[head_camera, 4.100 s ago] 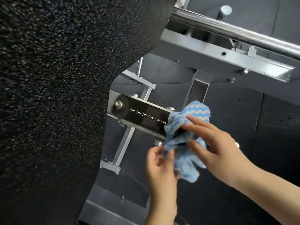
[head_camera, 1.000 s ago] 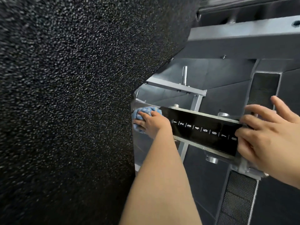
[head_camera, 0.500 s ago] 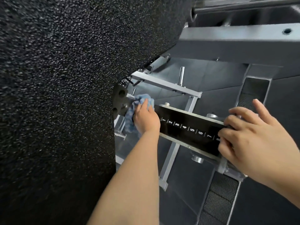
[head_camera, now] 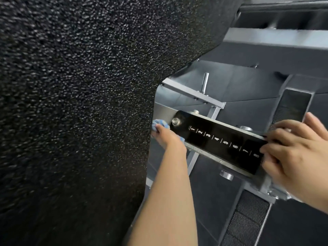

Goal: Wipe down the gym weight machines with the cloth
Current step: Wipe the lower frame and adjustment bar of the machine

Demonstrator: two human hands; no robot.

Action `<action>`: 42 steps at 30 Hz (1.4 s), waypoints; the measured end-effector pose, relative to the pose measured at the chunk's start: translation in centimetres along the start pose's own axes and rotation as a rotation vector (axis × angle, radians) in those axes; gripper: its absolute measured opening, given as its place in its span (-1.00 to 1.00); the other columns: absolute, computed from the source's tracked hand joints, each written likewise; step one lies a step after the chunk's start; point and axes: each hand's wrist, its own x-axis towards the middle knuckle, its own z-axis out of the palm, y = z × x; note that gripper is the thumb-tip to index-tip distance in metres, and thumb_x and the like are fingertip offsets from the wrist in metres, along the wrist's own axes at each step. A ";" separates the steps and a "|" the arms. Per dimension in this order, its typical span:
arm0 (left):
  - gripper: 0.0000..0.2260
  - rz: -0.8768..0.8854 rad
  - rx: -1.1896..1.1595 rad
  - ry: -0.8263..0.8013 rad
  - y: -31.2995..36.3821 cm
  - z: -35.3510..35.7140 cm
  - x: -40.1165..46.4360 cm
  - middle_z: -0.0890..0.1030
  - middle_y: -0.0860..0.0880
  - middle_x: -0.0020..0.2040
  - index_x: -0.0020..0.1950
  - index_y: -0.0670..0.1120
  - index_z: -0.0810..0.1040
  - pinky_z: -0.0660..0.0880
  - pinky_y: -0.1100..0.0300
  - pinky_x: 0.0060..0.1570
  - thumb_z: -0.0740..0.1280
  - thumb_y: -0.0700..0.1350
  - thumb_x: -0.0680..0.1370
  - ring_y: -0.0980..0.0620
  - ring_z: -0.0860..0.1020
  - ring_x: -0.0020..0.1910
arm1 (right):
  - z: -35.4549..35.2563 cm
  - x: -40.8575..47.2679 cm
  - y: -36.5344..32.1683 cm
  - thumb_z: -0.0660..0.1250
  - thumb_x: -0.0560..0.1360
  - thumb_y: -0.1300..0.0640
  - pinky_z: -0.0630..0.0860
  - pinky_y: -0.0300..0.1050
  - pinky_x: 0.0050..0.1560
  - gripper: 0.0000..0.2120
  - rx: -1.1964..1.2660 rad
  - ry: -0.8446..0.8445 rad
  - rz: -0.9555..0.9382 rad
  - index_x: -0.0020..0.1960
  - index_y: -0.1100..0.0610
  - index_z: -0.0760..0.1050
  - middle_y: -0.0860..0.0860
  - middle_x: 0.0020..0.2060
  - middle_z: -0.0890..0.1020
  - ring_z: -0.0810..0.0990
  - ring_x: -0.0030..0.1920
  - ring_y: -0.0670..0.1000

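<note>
Colours and patterns. Pad [head_camera: 74, 103]: black, with a fine glittering speckle over its whole surface. Cloth [head_camera: 158, 123], bunched at the fingertips of the left hand [head_camera: 166, 137]: light blue. Scale plate [head_camera: 218, 141], running from beside the left fingers to under the fingers of the right hand [head_camera: 294, 153]: glossy black with white numerals 1 to 8 and white tick marks. Frame bars [head_camera: 193, 94]: pale silver-grey. Strap [head_camera: 246, 219], below the right hand: black, fine woven mesh. Floor [head_camera: 213, 197]: dark grey.

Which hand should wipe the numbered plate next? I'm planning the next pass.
Probably the left hand: it holds the cloth at the numbered plate's left end. The right hand grips the far end, with no cloth.
</note>
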 end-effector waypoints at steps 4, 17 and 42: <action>-0.29 -0.190 0.049 -0.218 -2.1 -0.8 2.5 0.44 0.01 0.36 0.41 0.12 0.32 0.37 -0.06 0.21 0.05 0.47 0.37 -0.15 0.43 0.31 | -0.3 0.1 -0.3 0.12 0.45 0.06 0.17 0.17 0.34 -0.63 -0.004 0.020 -0.001 -0.37 0.13 0.61 0.07 -0.28 0.59 0.47 0.08 0.17; -0.62 0.145 0.219 -0.044 -6.6 -2.8 -6.5 0.39 -0.09 0.40 0.48 -0.06 0.24 0.32 0.30 0.19 0.07 -0.20 0.65 -0.07 0.41 0.32 | -1.3 0.1 -1.1 0.07 0.49 0.03 0.20 0.19 0.37 -0.59 -0.091 -0.085 0.049 -0.31 0.16 0.60 0.06 -0.21 0.58 0.46 0.12 0.18; -0.59 -0.216 0.036 -0.191 -10.0 -2.0 -9.2 0.31 -0.03 0.45 0.51 0.03 0.14 0.27 0.19 0.31 0.07 -0.10 0.65 -0.07 0.36 0.38 | -1.8 0.4 -1.4 0.07 0.49 0.01 0.24 0.24 0.34 -0.59 -0.171 -0.151 0.043 -0.25 0.15 0.63 0.06 -0.19 0.59 0.49 0.15 0.21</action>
